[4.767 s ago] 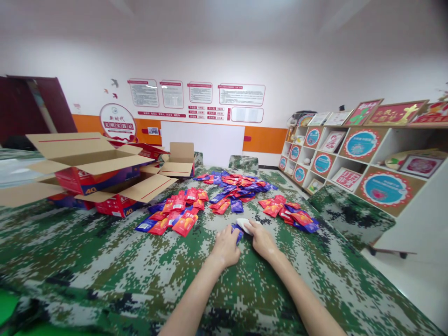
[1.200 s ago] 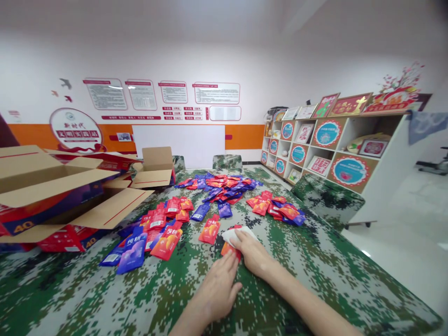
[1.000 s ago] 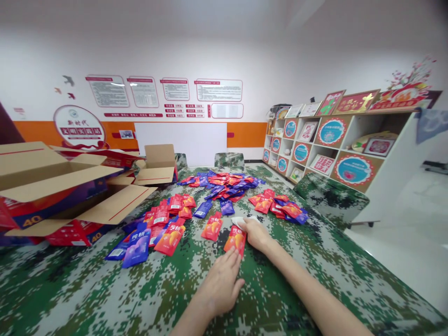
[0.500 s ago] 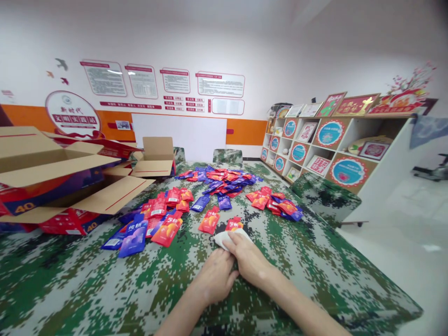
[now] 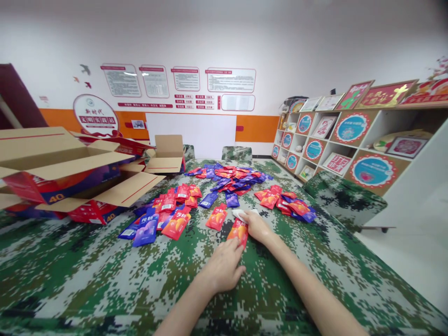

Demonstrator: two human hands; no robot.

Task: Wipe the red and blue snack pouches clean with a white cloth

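Surface [image 5: 105, 275] spread with pixel-patterned green, brown and grey camouflage cloth. Left hand [image 5: 222, 266]: open, fingers extended, tips resting on the lower end of a flat red-orange pouch printed with fruit [image 5: 236, 231], which lies on the surface just ahead. Right hand [image 5: 258, 226]: closed on a small white cloth [image 5: 240, 214], partly covering the pouch's upper end. Just left, apart: one similar red pouch [image 5: 216, 217]. Beyond: two blue-purple pouches [image 5: 232, 200], then a large mixed heap of pouches [image 5: 234, 179]; smaller groups at left [image 5: 177, 203] and right [image 5: 287, 205]. Far left: open red-and-blue cardboard cartons with brown flaps [image 5: 63, 182]. Markings: "40" on cartons; "纯耕" on pouches; round white wall sign [image 5: 96, 115], "新时代文明实践站".
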